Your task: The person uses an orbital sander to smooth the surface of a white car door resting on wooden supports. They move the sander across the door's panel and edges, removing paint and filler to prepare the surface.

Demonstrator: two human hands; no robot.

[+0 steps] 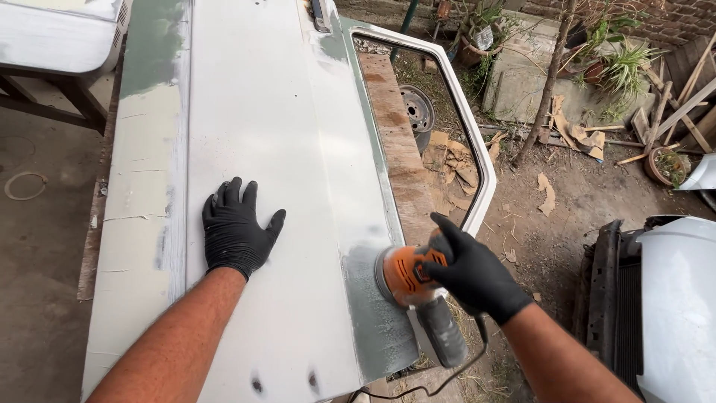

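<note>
Head view. A car door panel (253, 149) lies flat, outer skin up, its window frame (470, 127) off to the right over a wooden plank (395, 142).

Left hand (237, 227), black glove, is spread palm down on the middle of the panel, fingers splayed, gripping nothing.

Right hand (471, 270), also gloved, is wrapped around the top of an orange orbital sander (409, 275). The sander's pad sits on the panel's right-hand strip, just below the window opening; its dust bag (441, 332) and cord (447, 377) hang off the near edge.

Progress, judged from the surface: the broad centre of the panel is dull, even white and looks sanded through. The patch around and below the sander shows grey-green with a swirled, part-worked finish. Greenish areas remain along the far left edge (149, 52) and the upper right strip; those appear not yet levelled. Two small dark spots (257, 385) sit near the bottom edge.

Surroundings: a loose wheel (418, 112), torn cardboard (455, 160) and potted plants (623, 67) on the dirt ground; another white car body part (675, 306) at right.
</note>
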